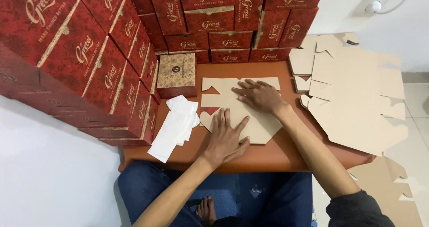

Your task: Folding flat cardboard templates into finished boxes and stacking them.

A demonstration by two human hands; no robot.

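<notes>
Left hand (226, 137): palm down, fingers spread and flat, pressing on the near part of the flat cardboard blank (241, 108); forearm runs up from the lower left; the hand grips nothing – it only bears down.
Right hand (258, 95): also flat and open, fingers pointing left across the far part of the same blank; its arm comes in from the lower right, with a dark sleeve (357, 209) at the elbow end.
Hands together: near each other, not touching; both lie on the one sheet.
Cardboard blank: plain tan, die-cut with notches and flaps, lying flat in the middle of the counter (272, 153); a small red patch shows at its left edge, so the underside seems to be printed red.
Counter: low, orange-brown top; the person's knees in blue jeans (250, 193) and a bare foot (206, 209) show below its near edge.
White paper slips (175, 126): a loose pile just left of the blank.
Patterned brown box (177, 75): small, folded up, standing behind the slips.
Red boxes (89, 52): stacked high along the left and the far side – walls of them around the counter.
More blanks (353, 97): a spread heap of tan cut sheets on the right, hanging over the counter's edge.
Room: pale wall and pale tiled floor (418, 115) to the right; a white socket (375, 3) with a cable on the wall.
</notes>
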